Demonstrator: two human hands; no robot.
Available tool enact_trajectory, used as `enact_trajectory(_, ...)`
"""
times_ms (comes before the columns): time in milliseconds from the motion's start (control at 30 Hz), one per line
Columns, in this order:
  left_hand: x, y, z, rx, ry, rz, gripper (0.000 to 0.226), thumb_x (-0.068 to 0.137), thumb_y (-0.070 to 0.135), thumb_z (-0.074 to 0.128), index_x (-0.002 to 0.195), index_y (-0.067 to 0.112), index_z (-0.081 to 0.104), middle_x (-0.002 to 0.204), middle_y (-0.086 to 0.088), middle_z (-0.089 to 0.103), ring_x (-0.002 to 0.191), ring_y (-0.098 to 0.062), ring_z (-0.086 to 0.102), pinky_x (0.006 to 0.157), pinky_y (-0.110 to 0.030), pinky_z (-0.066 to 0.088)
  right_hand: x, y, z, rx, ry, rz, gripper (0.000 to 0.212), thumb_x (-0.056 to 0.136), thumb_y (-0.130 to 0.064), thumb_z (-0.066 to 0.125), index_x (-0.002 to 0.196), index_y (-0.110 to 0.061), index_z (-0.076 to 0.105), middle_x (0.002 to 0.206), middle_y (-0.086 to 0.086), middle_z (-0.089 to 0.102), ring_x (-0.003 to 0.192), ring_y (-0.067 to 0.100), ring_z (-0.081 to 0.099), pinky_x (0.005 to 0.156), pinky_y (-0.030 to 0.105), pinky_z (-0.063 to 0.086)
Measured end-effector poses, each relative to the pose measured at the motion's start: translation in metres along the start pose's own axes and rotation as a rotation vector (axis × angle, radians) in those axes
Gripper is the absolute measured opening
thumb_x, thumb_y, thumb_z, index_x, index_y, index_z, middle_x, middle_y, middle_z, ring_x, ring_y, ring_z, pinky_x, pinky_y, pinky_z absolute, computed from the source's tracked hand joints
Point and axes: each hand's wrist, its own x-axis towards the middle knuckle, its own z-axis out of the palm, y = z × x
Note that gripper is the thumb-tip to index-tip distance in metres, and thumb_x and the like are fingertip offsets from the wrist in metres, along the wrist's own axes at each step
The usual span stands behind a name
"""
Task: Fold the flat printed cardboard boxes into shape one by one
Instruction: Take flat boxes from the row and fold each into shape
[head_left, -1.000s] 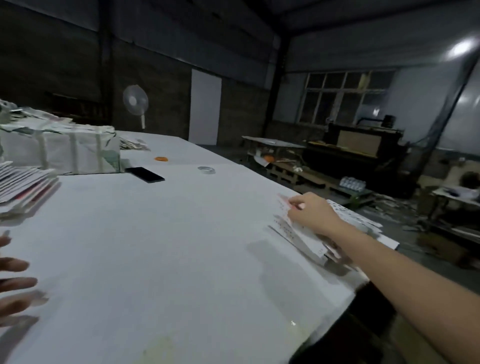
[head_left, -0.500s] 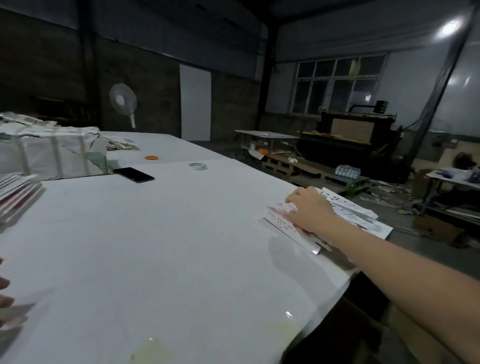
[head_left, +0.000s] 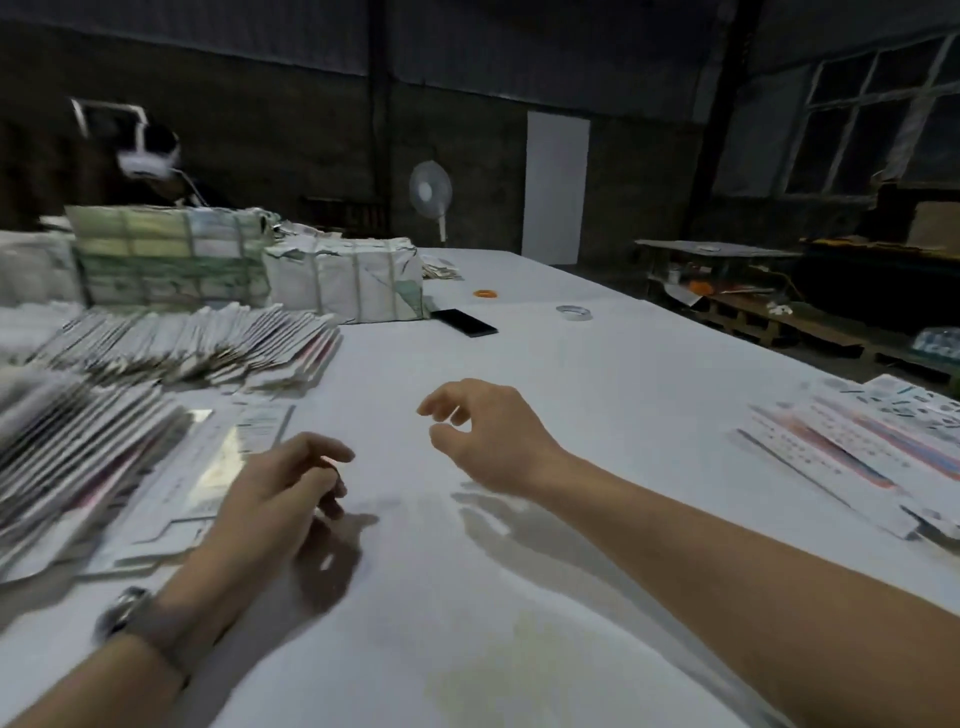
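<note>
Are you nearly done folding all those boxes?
Not nearly. Some finished pieces lie at the right edge. Both the left hand and right hand hold nothing. Big heaps of flat boxes and tied bundles wait on the left.

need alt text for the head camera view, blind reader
Two bare hands, left hand and right hand, hover empty with loosely curled fingers over a white table. Fanned stacks of flat printed cardboard boxes lie to the left, a smaller printed pile at the right edge, and a black phone lies further back.
</note>
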Motion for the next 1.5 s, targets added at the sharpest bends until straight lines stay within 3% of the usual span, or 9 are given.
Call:
enact_trajectory(267,0.0,-0.002,-0.016,0.451,0.101,0.247,0.037,0.087,0.001,0.057,0.077,0.036,0.063,0.063,0.018,0.062,0.059,-0.009,0.057,0.058,-0.028,0.042,0.033,-0.042,0.099,0.386,0.091,0.059,0.023,0.088,-0.011,0.056,0.098,-0.025,0.071,0.085,-0.004,0.07,0.082,0.016,0.065,0.084,0.038,0.055)
enact_trajectory(367,0.004,0.0,-0.025,0.637,0.25,0.28,0.019,0.087,0.014,0.061,0.091,0.031,0.067,0.058,0.013,0.055,0.064,-0.008,0.051,0.059,-0.032,0.037,0.04,-0.028,0.103,0.435,0.142,0.087,0.023,0.086,-0.009,0.058,0.083,-0.029,0.068,0.08,-0.009,0.071,0.078,0.009,0.063,0.074,0.028,0.05)
enact_trajectory(600,0.009,-0.017,-0.035,0.967,0.109,0.019,0.041,0.1,0.036,0.052,0.139,0.026,0.048,0.133,-0.003,0.056,0.122,-0.027,0.05,0.093,-0.037,0.04,0.042,-0.023,0.109,0.541,0.141,0.111,0.027,0.086,-0.007,0.056,0.076,-0.029,0.068,0.06,-0.021,0.064,0.057,-0.002,0.055,0.052,0.009,0.041)
enact_trajectory(867,0.007,-0.012,-0.043,0.958,0.066,-0.009,0.042,0.101,0.021,0.048,0.142,0.024,0.045,0.142,-0.008,0.045,0.113,-0.029,0.056,0.092,-0.043,0.05,0.041,-0.022,0.107,0.634,0.16,0.16,0.027,0.087,-0.005,0.056,0.074,-0.026,0.069,0.057,-0.014,0.061,0.052,0.004,0.052,0.048,0.013,0.042)
enact_trajectory(1000,-0.001,-0.002,-0.04,1.04,0.078,0.149,0.044,0.094,0.031,0.049,0.137,0.025,0.045,0.103,0.002,0.058,0.095,-0.029,0.06,0.077,-0.038,0.049,0.042,-0.023,0.106,0.632,0.159,0.15,0.028,0.087,-0.005,0.057,0.073,-0.027,0.068,0.062,-0.011,0.062,0.054,0.005,0.054,0.05,0.012,0.043)
enact_trajectory(1100,0.002,0.005,-0.041,1.107,0.118,0.252,0.048,0.09,0.012,0.059,0.137,0.022,0.049,0.109,-0.003,0.062,0.092,-0.031,0.062,0.075,-0.041,0.051,0.043,-0.022,0.107,0.626,0.151,0.15,0.028,0.087,-0.005,0.057,0.074,-0.027,0.068,0.066,-0.006,0.063,0.061,0.012,0.055,0.055,0.017,0.044)
enact_trajectory(1300,0.004,0.013,-0.036,0.774,0.371,0.615,0.05,0.07,-0.026,0.056,0.108,0.003,0.07,0.108,-0.014,0.071,0.081,-0.035,0.068,0.066,-0.035,0.056,0.046,-0.023,0.11,0.719,0.183,0.179,0.014,0.093,-0.019,0.06,0.093,-0.033,0.062,0.085,-0.004,0.064,0.076,0.017,0.059,0.07,0.036,0.048)
enact_trajectory(1400,0.005,0.013,-0.035,0.544,0.479,0.515,0.044,0.082,-0.021,0.049,0.108,0.009,0.068,0.104,-0.006,0.07,0.079,-0.021,0.064,0.063,-0.01,0.047,0.047,-0.022,0.108,0.801,0.199,0.244,0.019,0.097,-0.035,0.06,0.114,-0.035,0.051,0.096,-0.002,0.061,0.078,0.015,0.061,0.069,0.037,0.046)
enact_trajectory(1500,0.006,0.014,-0.031,0.196,0.528,0.373,0.039,0.093,-0.01,0.046,0.099,0.025,0.062,0.091,0.017,0.066,0.072,-0.007,0.066,0.05,-0.016,0.048,0.046,-0.021,0.103,0.894,0.16,0.276,0.026,0.098,-0.042,0.057,0.122,-0.035,0.049,0.088,-0.008,0.068,0.072,0.009,0.063,0.063,0.029,0.045)
